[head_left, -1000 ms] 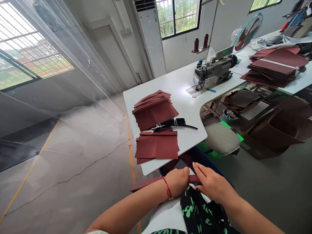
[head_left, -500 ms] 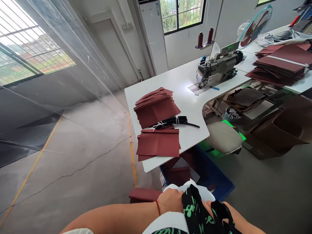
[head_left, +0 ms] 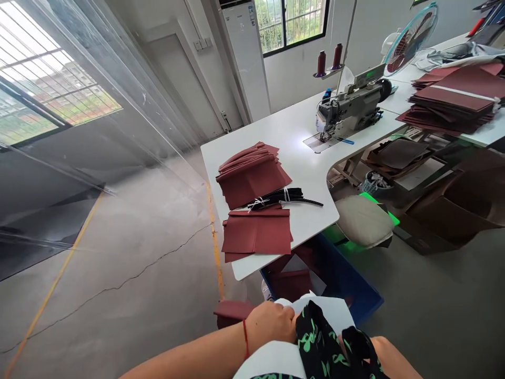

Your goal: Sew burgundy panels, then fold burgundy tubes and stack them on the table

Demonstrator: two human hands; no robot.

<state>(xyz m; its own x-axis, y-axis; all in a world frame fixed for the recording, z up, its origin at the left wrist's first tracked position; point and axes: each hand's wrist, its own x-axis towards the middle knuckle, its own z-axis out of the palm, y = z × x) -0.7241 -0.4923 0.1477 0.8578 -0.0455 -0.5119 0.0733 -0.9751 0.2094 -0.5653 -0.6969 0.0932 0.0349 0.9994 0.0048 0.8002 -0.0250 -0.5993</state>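
My left hand (head_left: 272, 323), a red cord at its wrist, is held low in front of my body. Its fingers are curled closed against white cloth; what lies inside them, if anything, is hidden. Black fabric with green print (head_left: 321, 337) hangs just right of it and covers most of my right hand. Only the right forearm (head_left: 390, 355) shows clearly, so its fingers cannot be read. Below the table edge, a dark red padded-looking thing (head_left: 233, 310) sits behind my left wrist.
On the white table (head_left: 303, 226) lie stacked maroon pieces (head_left: 256, 179), tied black strips (head_left: 280, 197) and more maroon pieces (head_left: 258, 231). A sewing machine (head_left: 351, 108) stands behind. A blue bin (head_left: 355, 287) and cushioned stool (head_left: 363, 221) are below.
My left hand and forearm have shifted slightly left and lower at the elbow side. The view has tilted a little. The things on the table stay where they were.
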